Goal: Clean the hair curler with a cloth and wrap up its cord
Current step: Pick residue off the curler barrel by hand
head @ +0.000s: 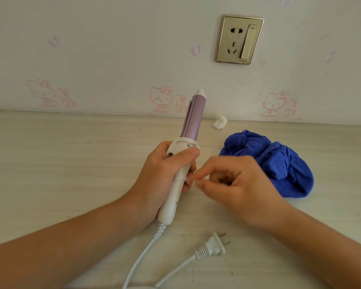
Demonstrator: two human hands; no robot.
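My left hand [165,176] grips the white handle of the hair curler [193,119], which points up and away, its purple barrel over the table. My right hand [233,184] hovers just right of the handle, fingers loosely curled and blurred, holding nothing that I can see. The white cord [140,259] runs from the handle's base down to the bottom edge and loops back to the plug [213,246], which lies flat on the table near me. A crumpled blue cloth [279,163] lies on the table to the right, behind my right hand.
The pale wooden table [71,163] ends at a wall with cartoon cat wallpaper. A wall socket with a switch [239,39] sits above right. A small crumpled white tissue [220,122] lies by the wall behind the cloth.
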